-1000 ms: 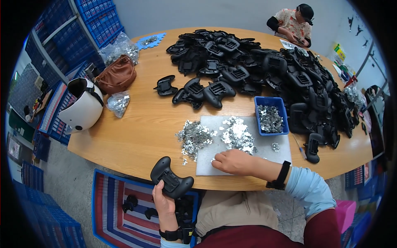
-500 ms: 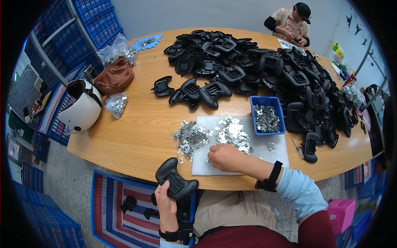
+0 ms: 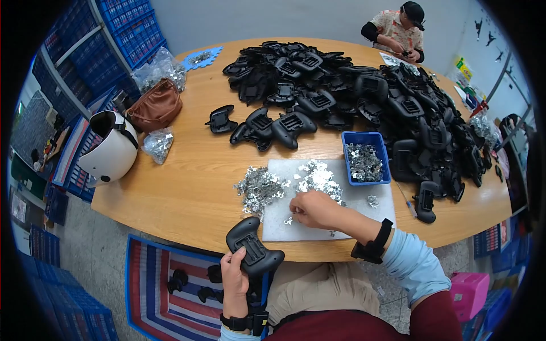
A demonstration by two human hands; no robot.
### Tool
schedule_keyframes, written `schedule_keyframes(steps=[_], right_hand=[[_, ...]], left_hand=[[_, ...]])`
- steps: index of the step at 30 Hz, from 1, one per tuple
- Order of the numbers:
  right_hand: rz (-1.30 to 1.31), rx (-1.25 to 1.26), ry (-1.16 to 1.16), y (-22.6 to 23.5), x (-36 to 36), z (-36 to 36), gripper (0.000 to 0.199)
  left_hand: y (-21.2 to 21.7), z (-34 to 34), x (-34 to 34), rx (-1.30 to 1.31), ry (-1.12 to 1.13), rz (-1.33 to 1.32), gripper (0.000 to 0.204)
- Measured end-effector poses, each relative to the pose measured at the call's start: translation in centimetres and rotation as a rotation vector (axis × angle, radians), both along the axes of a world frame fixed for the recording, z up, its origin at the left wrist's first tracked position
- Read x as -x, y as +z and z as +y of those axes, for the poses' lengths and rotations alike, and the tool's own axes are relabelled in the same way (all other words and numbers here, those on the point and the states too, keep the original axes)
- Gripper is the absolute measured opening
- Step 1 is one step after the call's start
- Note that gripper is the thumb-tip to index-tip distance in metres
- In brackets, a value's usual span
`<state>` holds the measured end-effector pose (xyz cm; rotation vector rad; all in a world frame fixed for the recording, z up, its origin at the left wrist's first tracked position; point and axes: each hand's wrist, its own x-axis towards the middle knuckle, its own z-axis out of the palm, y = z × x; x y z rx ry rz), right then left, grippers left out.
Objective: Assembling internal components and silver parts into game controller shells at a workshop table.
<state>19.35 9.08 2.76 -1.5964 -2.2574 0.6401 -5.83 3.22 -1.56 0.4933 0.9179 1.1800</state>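
Note:
A black game controller shell [image 3: 254, 248] is gripped in my left hand [image 3: 234, 277], its open compartment facing up, just off the table's front edge. Over the white foam mat [image 3: 364, 223] my right hand [image 3: 311, 208] is closed, fingertips pinched low beside a loose metal clip [image 3: 288, 221]; whether a piece is between them is too small to see. Shiny metal pieces [image 3: 319, 177] lie on the mat behind that hand. A greyer pile of metal clips [image 3: 259, 190] spreads on the wood to its left. More small metal parts fill a blue bin [image 3: 389, 173] at the mat's back right.
A large heap of black shells [image 3: 318, 102] covers the table's far and right side. At left are a white helmet [image 3: 111, 153], a brown bag [image 3: 156, 105] and a plastic bag of parts [image 3: 159, 145]. Below sits a striped-lined crate [image 3: 151, 284]. Another person [image 3: 398, 34] works across the table.
My left hand has brought the controller shell slightly right and closer to the mat. My right hand has risen and shifted a little to the right, uncovering a clip on the mat.

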Motion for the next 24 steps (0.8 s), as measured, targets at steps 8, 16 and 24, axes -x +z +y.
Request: schedule_keyframes(steps=[8, 16, 24], right_hand=[[-0.143, 0.084, 0.116, 0.4, 1.3, 0.6, 0.010], [0.325, 0.004, 0.054, 2.5, 2.0, -1.3, 0.009], [0.367, -0.037, 0.064, 3.0, 1.7, -3.3, 0.009]], left_hand=[[0.6, 0.1, -1.2, 0.025, -0.133, -0.011, 0.019], [1.9, 0.1, -3.1, 0.006, -0.218, -0.004, 0.035], [2.6, 0.0, -5.6, -0.021, -0.353, -0.026, 0.037]])
